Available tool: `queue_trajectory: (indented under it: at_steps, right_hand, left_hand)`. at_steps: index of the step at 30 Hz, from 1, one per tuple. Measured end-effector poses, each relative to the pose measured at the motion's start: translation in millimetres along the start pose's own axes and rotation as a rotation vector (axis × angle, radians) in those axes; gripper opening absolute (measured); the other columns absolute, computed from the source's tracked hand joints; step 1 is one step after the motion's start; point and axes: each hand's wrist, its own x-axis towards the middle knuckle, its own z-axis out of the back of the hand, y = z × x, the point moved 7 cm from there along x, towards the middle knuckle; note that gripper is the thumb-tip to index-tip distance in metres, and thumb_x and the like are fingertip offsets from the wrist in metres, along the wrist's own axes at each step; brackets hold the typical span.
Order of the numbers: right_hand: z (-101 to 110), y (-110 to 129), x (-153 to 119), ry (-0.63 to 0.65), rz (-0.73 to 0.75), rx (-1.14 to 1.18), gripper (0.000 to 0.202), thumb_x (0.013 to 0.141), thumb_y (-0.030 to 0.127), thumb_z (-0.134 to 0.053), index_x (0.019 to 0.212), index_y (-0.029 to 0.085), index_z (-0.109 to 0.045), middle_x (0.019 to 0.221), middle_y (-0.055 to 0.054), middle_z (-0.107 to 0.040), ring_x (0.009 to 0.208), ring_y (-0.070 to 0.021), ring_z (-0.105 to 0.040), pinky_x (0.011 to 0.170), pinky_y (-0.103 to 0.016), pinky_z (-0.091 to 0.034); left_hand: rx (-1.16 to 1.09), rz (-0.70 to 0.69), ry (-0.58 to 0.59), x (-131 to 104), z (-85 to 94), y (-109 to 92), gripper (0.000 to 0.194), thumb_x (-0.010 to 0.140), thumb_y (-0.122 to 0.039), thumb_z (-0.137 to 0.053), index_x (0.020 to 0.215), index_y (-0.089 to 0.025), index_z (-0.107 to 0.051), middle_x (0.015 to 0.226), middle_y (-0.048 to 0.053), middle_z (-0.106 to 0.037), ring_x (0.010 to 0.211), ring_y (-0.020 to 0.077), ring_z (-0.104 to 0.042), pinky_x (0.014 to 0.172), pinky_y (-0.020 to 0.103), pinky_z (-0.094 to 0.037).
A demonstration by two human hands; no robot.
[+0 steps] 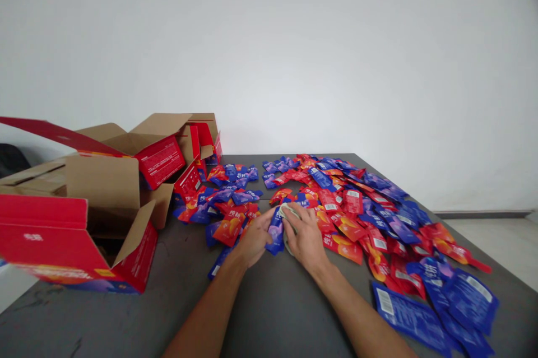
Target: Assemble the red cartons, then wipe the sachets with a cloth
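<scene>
Near the middle of the dark table, a blue packet [275, 233] is held upright between my two hands. My left hand [253, 239] grips its left side with fingers and thumb closed on it. A pale cloth [290, 213] is bunched in my right hand [305, 236], whose fingers press it against the packet's right side. Red and blue packets [230, 227] lie in a pile just beyond my left hand. Another large heap of red and blue packets [353, 201] spreads out to the right of my right hand.
Open red cardboard boxes [138, 251] with raised brown flaps stand on the left of the table [185, 291]. More open boxes [162, 162] are behind. Large blue packets [409, 316] lie at the front right. A white wall rises behind the table.
</scene>
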Motion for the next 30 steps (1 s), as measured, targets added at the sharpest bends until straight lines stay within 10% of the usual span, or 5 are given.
queue_trajectory:
  at_steps: [16, 30]
  right_hand:
    - [-17, 45, -10, 0.32, 0.176, 0.144, 0.037, 0.091, 0.014, -0.051, 0.118, 0.032, -0.067, 0.12, -0.002, -0.065, 0.105, -0.0234, -0.054, 0.089, -0.038, -0.051]
    - [0, 0, 1, -0.031, -0.12, 0.293, 0.026, 0.087, 0.022, -0.061, 0.112, 0.023, -0.068, 0.116, -0.008, -0.067, 0.11, -0.0237, -0.059, 0.1, -0.043, -0.047]
  left_hand:
    - [-0.07, -0.061, -0.245, 0, 31.3, -11, 0.077, 0.049, 0.0, -0.052, 0.122, -0.02, -0.062, 0.099, 0.006, -0.07, 0.072, 0.0126, -0.062, 0.055, 0.018, -0.04]
    - [0.093, -0.099, -0.652, -7, 62.7, -6, 0.053, 0.061, -0.016, -0.076, 0.111, -0.021, -0.06, 0.078, -0.001, -0.068, 0.061, 0.0119, -0.061, 0.056, 0.021, -0.045]
